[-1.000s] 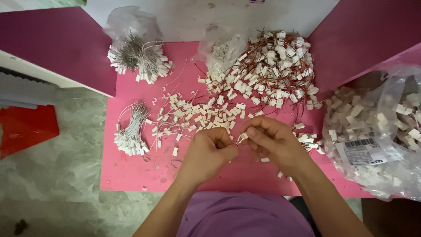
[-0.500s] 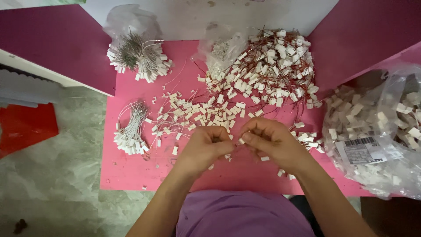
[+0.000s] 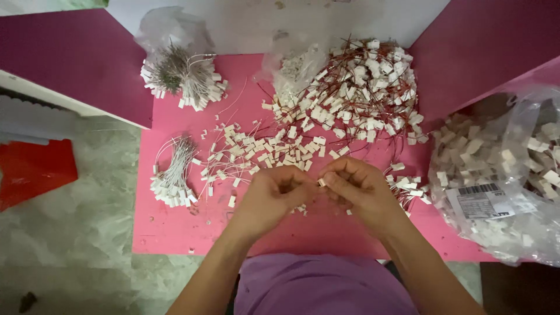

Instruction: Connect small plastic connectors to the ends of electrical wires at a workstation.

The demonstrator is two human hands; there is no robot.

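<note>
My left hand (image 3: 273, 197) and my right hand (image 3: 357, 188) meet fingertip to fingertip over the pink table (image 3: 175, 233). Between them they pinch one small white plastic tag (image 3: 320, 182); its thin wire is hidden by my fingers. Just beyond my hands lies a scatter of loose white tags with thin wires (image 3: 262, 150). A big heap of white tags on reddish wires (image 3: 361, 87) sits further back, right of centre.
A tied bundle of white-wired tags (image 3: 173, 175) lies at the left. Another bundle (image 3: 184, 79) rests on a clear bag at the back left. A clear bag of white tags (image 3: 507, 175) stands at the right. A red object (image 3: 32, 169) lies on the grey floor.
My hands have drawn closer together, fingertips now touching on the tag. The piles on the table have not moved.
</note>
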